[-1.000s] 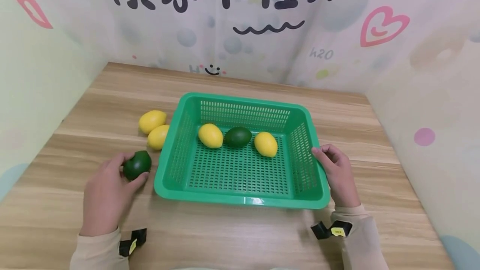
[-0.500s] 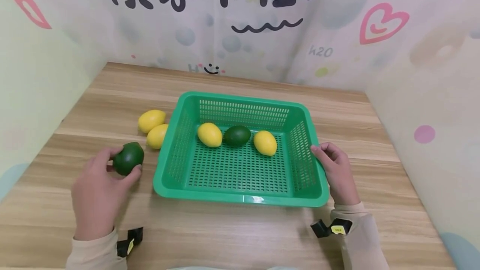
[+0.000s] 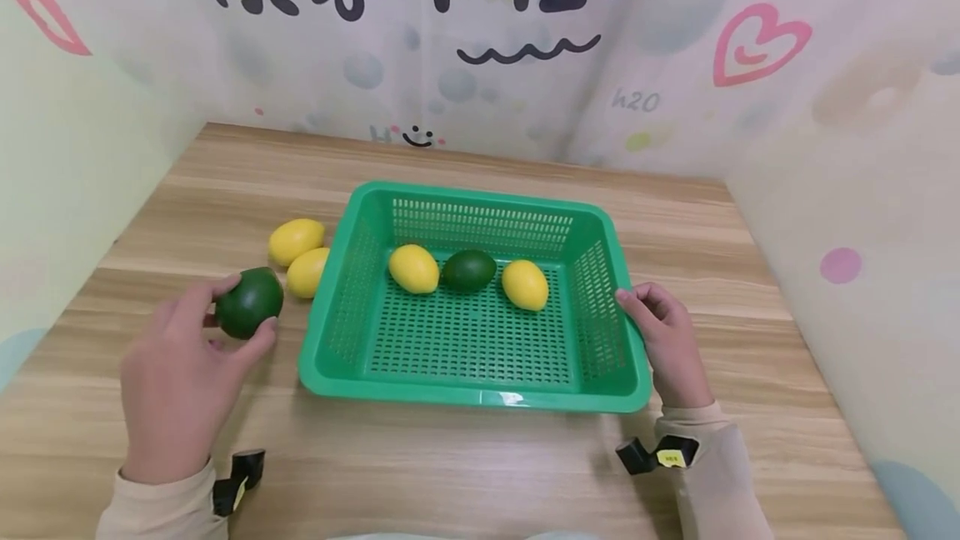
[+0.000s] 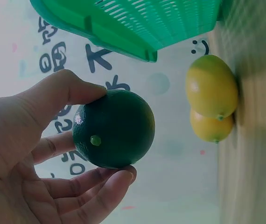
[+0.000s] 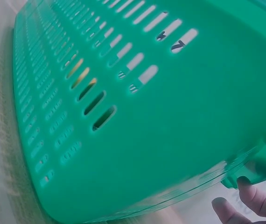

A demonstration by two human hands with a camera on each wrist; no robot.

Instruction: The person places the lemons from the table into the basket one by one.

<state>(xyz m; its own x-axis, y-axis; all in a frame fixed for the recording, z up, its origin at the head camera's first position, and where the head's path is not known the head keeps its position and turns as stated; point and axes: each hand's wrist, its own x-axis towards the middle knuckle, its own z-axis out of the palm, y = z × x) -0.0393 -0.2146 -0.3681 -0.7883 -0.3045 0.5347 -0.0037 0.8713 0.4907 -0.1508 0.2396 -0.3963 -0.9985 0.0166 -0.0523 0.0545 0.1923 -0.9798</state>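
Note:
My left hand [image 3: 180, 382] holds a dark green lime [image 3: 251, 304] between thumb and fingers, left of a green plastic basket [image 3: 465, 397]. In the left wrist view the lime [image 4: 116, 128] is up off the table, its pale stem nub facing the camera. My right hand [image 3: 671, 348] pinches the basket's right rim, thumb on top. Only a few fingertips [image 5: 247, 186] of that hand show at the rim in the right wrist view. Inside the basket, another dark green lime [image 3: 469, 271] lies between two lemons, one on the left [image 3: 414, 269] and one on the right [image 3: 525, 285].
Two more lemons lie on the wooden table [image 3: 465, 473] just left of the basket, a farther lemon [image 3: 296, 242] and a nearer lemon [image 3: 307, 273] beside the basket's wall. A printed backdrop [image 3: 525, 90] rises behind the table, with pale walls at both sides.
My left hand has lifted the lime and carried it a little left, away from the basket. My right hand keeps its hold on the rim, and the basket stays put.

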